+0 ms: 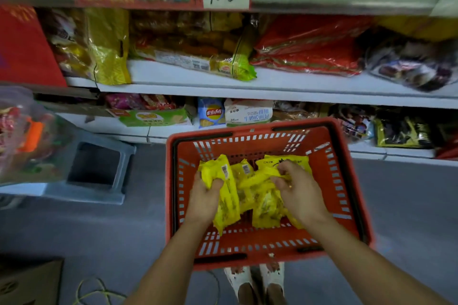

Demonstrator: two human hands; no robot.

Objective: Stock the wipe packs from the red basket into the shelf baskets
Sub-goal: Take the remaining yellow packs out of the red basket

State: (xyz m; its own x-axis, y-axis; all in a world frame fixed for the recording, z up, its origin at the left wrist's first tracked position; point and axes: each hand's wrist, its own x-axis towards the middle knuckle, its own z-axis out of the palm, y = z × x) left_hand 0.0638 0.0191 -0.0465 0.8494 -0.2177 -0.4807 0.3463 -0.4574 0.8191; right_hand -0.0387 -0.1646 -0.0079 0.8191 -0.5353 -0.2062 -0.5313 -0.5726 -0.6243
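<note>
Fingers [216, 184] of the left hand [204, 197] curl round a yellow wipe pack [226, 203], lifted at the pile's left edge. Right hand [301, 193] clutches the pile of yellow packs [262, 202]. All of it is inside the red basket [247, 132], in front of the snack shelves [272, 82].

A single wide-angle view from the person's head looks forward and steeply down. The red basket [169, 181] lies close below, within arm's reach, with the shelves [247, 93] just beyond it and the floor [409, 205] on either side.
</note>
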